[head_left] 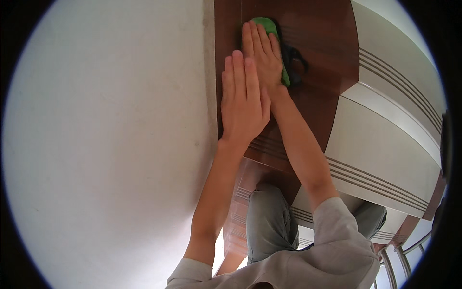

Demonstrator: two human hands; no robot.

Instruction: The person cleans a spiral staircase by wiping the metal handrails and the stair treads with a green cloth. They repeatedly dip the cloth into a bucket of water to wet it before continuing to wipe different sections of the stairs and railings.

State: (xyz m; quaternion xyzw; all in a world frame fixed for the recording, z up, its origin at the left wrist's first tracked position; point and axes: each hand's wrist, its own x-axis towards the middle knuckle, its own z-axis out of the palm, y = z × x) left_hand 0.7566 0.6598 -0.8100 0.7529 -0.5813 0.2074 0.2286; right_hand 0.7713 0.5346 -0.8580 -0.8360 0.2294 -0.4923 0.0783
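Fingers of the right hand (267,67): straight, close together, laid flat over a green cloth (265,22), palm down; spread upon it, not curled round it. The cloth lies beneath these fingers, its green showing past their tips and along the right edge of the hand, down to near the wrist. A dark patch (294,59) just right of the cloth; strap, shadow or reflection, cannot tell.

Left hand (244,108): fingers straight, together, nothing grasped. Sits nearer the body, its fingertips beside the right hand, thumb side close to the right wrist. Whether it touches the surface below or hangs above it, cannot tell. Cloth lies ahead of its fingertips, slightly to the right.

Under the cloth, a glossy brown step (332,33). Left of it, a white wall (110,120), grimy along the joint. Right, pale stair tiles (385,139) with dark grooved lines. Nearer: grey jeans (269,219), light shirt (317,262). Metal railing (403,262), lower right.
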